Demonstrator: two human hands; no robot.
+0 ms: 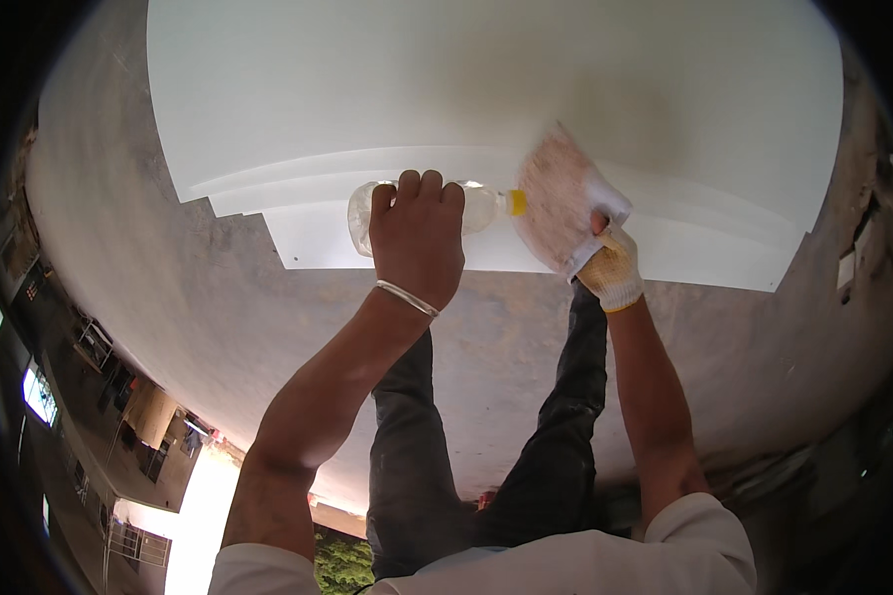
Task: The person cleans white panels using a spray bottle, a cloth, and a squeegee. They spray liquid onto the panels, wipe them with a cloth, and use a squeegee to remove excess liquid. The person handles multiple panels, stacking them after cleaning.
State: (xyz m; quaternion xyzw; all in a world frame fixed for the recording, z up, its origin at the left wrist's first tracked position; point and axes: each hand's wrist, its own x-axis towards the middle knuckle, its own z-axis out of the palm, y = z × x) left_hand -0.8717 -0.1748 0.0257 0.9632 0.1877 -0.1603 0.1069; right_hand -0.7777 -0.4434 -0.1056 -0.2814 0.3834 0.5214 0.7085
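My bare left hand [419, 233], with a white band at its wrist, wraps around a clear plastic bottle [360, 220]. The bottle lies on its side in the air, and its yellow cap [517, 202] points right. On my right hand [610, 266] is a pale, yellowish work glove, and its fingers grip a pinkish-white cloth [558, 188]. The cloth hangs beside the cap, slightly smeared by motion; whether they touch, I cannot tell. Both hands are over the near edge of a large white panel [367, 89] with stepped folds along that edge.
A grey concrete floor [506, 337] surrounds the panel. My legs, in dark trousers [412, 436], stand at the panel's near side. Assorted items and wooden pieces [151, 415] are along the far left rim, and a bright opening [204, 506] shows at lower left.
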